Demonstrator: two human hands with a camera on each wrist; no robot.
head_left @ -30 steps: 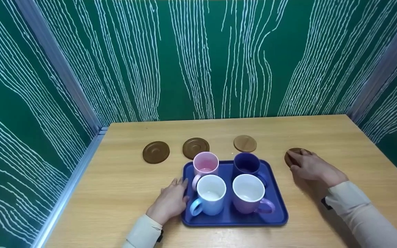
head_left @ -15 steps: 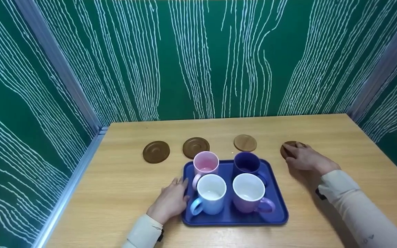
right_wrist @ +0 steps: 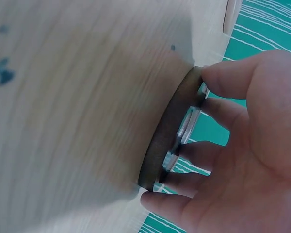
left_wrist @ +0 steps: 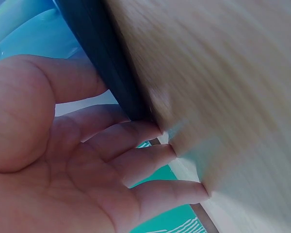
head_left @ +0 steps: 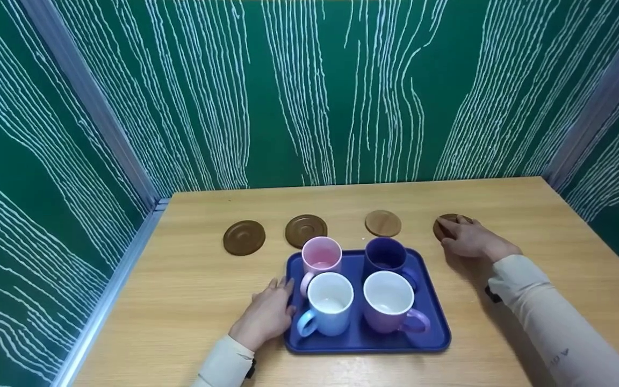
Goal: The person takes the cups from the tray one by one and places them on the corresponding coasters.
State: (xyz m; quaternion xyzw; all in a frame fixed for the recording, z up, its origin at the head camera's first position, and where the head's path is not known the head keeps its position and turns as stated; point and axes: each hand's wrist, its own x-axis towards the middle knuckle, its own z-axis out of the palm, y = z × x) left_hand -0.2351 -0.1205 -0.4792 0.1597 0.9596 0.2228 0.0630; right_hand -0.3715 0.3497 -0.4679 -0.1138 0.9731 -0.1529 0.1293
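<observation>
My right hand (head_left: 470,239) lies over a dark brown round coaster (head_left: 445,232), fingertips on its top. In the right wrist view the coaster (right_wrist: 167,131) sits flat on the table, with the thumb at one edge and the little finger at the opposite one; the fingers are fairly straight. At the left side of a blue tray (head_left: 352,344), my left hand (head_left: 267,314) rests with thumb and index finger at the rim and the other fingertips on the table. On the tray stand a pink mug (head_left: 321,255), light blue mug (head_left: 331,309), purple mug (head_left: 387,312) and dark blue mug (head_left: 386,257).
Behind the tray, two dark brown coasters (head_left: 244,237) and a lighter wooden coaster (head_left: 382,223) lie in a rough row on the wooden table (head_left: 180,301). Green panels (head_left: 288,97) with white wavy lines close off the back and sides.
My right hand has slid the dark coaster away from me and slightly left, nearer the line of the other coasters. The left hand, tray and mugs stay put.
</observation>
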